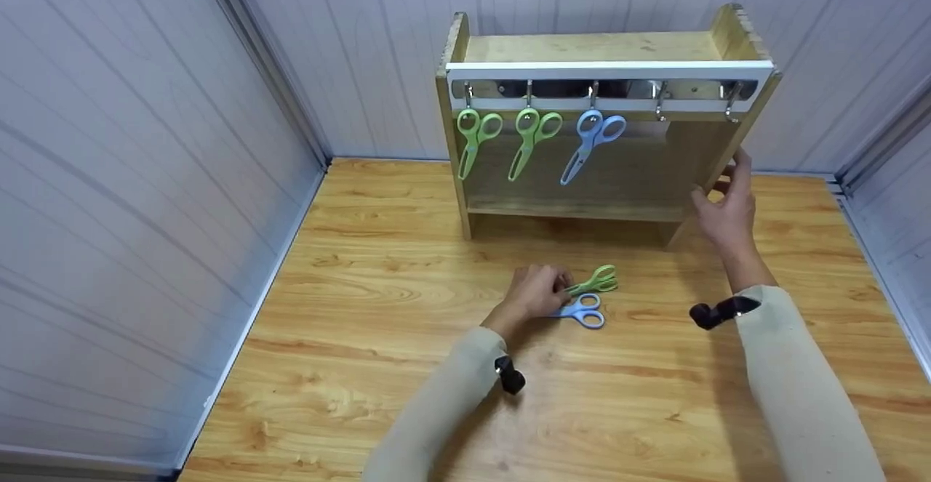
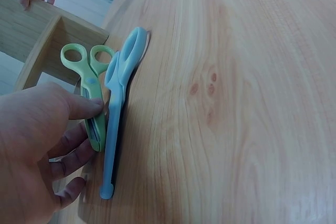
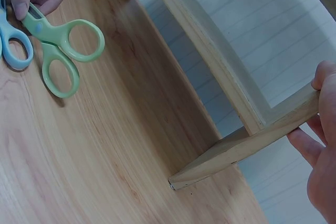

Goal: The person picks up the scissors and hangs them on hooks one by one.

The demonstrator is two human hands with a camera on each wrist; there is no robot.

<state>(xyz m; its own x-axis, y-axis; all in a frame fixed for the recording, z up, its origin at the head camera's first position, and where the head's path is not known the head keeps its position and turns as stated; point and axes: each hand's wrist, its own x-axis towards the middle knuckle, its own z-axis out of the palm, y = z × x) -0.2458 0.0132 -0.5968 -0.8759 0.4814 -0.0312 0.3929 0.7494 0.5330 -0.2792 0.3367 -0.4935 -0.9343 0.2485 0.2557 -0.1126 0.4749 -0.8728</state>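
Left hand (image 1: pixel 537 291) pinching small green plastic scissors (image 2: pixel 90 98) off tabletop (image 1: pixel 378 366); right hand (image 1: pixel 721 206) fingers clasping wooden hook rack (image 1: pixel 716 162), steadying.

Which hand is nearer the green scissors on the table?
Left. The left hand pinches the green scissors at the blades; the right hand is off at the rack, gripping its side panel.

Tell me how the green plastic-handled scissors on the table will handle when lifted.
The green plastic-handled scissors look small and slim, so probably light. Their handles and closed blades look rigid, so they likely will not flop. They lie flat on the wooden table, so rolling seems unlikely, though they might slide on its smooth surface. The left hand already pinches them near the pivot.
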